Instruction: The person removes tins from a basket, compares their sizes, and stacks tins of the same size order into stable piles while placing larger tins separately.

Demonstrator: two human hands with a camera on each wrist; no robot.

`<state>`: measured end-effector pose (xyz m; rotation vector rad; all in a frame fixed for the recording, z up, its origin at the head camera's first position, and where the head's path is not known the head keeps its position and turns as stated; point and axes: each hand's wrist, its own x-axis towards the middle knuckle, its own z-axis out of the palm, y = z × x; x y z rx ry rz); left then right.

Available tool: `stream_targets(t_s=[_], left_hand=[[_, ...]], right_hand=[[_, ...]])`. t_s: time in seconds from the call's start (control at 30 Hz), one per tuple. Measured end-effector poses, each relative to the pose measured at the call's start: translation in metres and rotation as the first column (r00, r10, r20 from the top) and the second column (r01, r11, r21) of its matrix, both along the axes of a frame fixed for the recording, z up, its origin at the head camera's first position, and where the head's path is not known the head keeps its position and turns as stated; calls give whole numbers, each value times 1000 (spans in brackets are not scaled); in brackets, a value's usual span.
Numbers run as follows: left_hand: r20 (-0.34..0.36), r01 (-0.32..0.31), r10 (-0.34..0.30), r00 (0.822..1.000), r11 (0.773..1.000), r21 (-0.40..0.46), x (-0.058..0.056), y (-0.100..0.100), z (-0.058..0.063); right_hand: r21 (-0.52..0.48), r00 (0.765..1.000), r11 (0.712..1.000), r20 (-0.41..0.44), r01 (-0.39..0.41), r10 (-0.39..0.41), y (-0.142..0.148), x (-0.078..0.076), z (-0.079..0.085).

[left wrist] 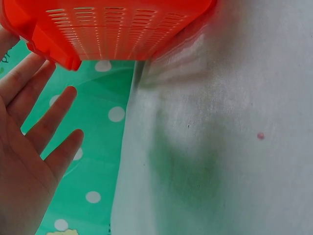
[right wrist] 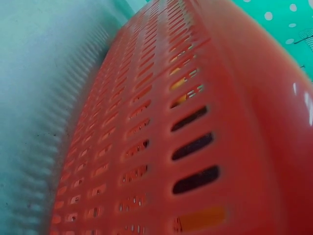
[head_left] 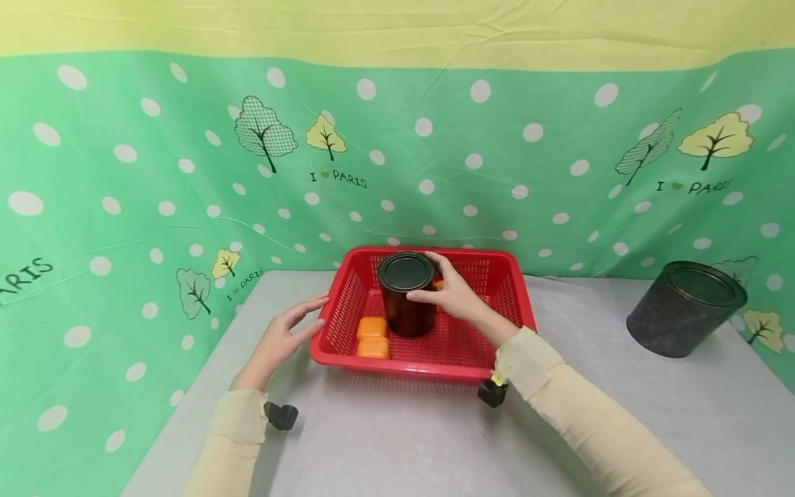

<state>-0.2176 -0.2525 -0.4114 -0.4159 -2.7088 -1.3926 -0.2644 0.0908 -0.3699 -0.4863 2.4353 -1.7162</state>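
Observation:
A red plastic basket (head_left: 428, 369) with slotted walls sits on the grey table. Inside it, a dark cylindrical can (head_left: 406, 310) with a black lid stands upright, and my right hand (head_left: 458, 295) grips its upper right side between thumb and fingers. Two rounded orange pieces (head_left: 373, 338) lie left of the can; more orange shows behind it, partly hidden by the hand. My left hand (head_left: 279, 345) is at the basket's left rim, fingers spread and nearly straight. In the left wrist view, this hand (left wrist: 29, 127) reaches to the basket's edge (left wrist: 73, 61). The right wrist view shows only the basket wall (right wrist: 151, 107).
A second dark can (head_left: 677, 314), larger and grey-black, stands tilted-looking on the table (head_left: 590, 386) at the right. A green curtain (head_left: 397, 166) with white dots and printed trees hangs behind the table and along its left side.

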Motion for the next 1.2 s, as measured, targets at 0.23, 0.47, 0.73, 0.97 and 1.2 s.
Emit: stream_targets(t_s=[0.23, 0.47, 0.73, 0.97, 1.2], left_hand=[[7, -2, 2, 1000, 1000, -1, -1, -1, -1], [3, 0, 0, 1000, 1000, -2, -1, -1, -2], [-18, 10, -10, 1000, 1000, 2, 0, -1, -1], [-25, 8, -8, 1000, 1000, -3, 0, 0, -1], [-19, 7, -7, 1000, 1000, -3, 0, 0, -2]], right_hand=[[37, 999, 999, -39, 8, -7, 0, 0, -3], [52, 999, 999, -43, 11, -9, 0, 0, -3], [66, 999, 997, -43, 33, -30, -2, 2, -2], [92, 998, 995, -57, 25, -19, -2, 1, -3], [68, 998, 998, -59, 8, -4, -1, 2, -4]])
